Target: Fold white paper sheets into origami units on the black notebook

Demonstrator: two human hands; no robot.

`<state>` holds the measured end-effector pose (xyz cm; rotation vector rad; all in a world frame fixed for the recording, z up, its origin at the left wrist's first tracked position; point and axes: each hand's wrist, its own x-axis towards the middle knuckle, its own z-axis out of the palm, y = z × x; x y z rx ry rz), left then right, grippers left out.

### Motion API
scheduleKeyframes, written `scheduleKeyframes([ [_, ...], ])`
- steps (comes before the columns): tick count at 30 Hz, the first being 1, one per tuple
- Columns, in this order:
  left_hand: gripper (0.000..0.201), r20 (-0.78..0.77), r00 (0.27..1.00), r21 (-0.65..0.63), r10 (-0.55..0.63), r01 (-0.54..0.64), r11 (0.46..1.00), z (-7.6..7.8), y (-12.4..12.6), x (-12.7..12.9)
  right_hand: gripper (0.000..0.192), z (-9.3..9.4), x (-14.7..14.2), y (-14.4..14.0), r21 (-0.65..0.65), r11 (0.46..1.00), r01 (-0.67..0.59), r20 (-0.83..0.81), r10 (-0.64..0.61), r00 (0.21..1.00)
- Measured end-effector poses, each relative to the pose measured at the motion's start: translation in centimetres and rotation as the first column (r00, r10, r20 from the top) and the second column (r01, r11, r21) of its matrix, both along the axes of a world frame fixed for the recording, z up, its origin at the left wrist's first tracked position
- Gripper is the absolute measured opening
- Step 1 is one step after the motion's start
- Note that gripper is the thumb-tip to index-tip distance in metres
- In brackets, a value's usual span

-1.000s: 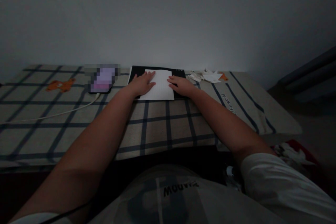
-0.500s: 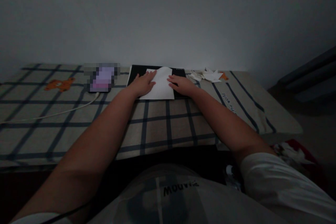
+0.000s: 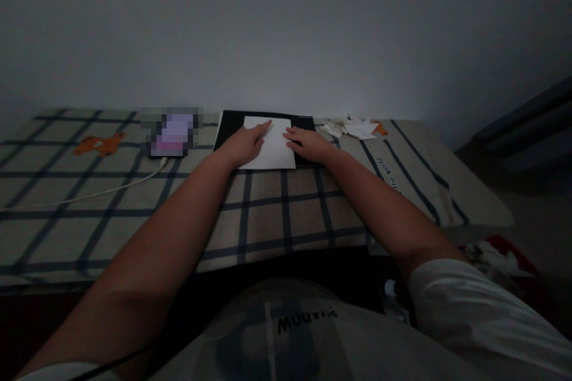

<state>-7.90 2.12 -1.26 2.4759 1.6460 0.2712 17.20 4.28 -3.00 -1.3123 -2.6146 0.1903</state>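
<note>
A white sheet of paper (image 3: 273, 152) lies on a flat black board or folder (image 3: 232, 122) near the wall. My left hand (image 3: 246, 144) rests on the sheet's left side, its index finger stretched toward the far edge and the thumb apart. On the right side, my right hand (image 3: 308, 144) touches the paper's edge with its fingertips, thumb and fingers spread. Neither hand grips anything. The sheet looks flat, partly covered by my left hand.
White paper scraps (image 3: 353, 127) lie right of the board. Leftward, a blurred-out phone (image 3: 173, 134) has a white cable (image 3: 120, 187) attached. A checkered cloth (image 3: 263, 208) covers the table. At lower right is a red container (image 3: 500, 244) with crumpled paper.
The paper's far edge, bulging upward before, now lies flat. My left hand's index finger has slid farther across the sheet to the right. My right hand has barely moved.
</note>
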Motion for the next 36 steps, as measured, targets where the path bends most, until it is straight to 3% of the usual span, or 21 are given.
scheduleKeyframes([
  [3, 0.071, -0.006, 1.0, 0.034, 0.004, -0.003, 0.999, 0.0, -0.1, 0.1, 0.052, -0.2, 0.1, 0.3, 0.002, 1.0, -0.009, 0.004, 0.009, 1.0],
  [8, 0.07, -0.052, 0.984, 0.057, 0.171, -0.168, 0.984, -0.2, 0.2, -0.1, 0.052, -0.7, 0.4, 0.8, 0.014, 1.0, -0.018, -0.001, 0.018, 1.0],
  [17, 0.064, -0.099, 0.984, 0.004, 0.148, -0.148, 0.989, -0.4, 1.0, -0.2, 0.051, -1.1, 0.5, 1.1, 0.004, 1.0, -0.03, -0.035, 0.03, 0.999],
  [30, 0.065, -0.14, 0.979, -0.026, 0.148, -0.153, 0.988, 0.5, 0.3, 0.6, 0.051, -0.8, 0.5, 0.8, 0.008, 1.0, -0.01, -0.022, 0.01, 1.0],
  [36, 0.064, -0.091, 0.984, -0.01, 0.154, -0.156, 0.988, 0.1, 0.2, 0.8, 0.051, -1.0, 0.6, 0.8, 0.01, 1.0, -0.024, -0.036, 0.024, 0.999],
])
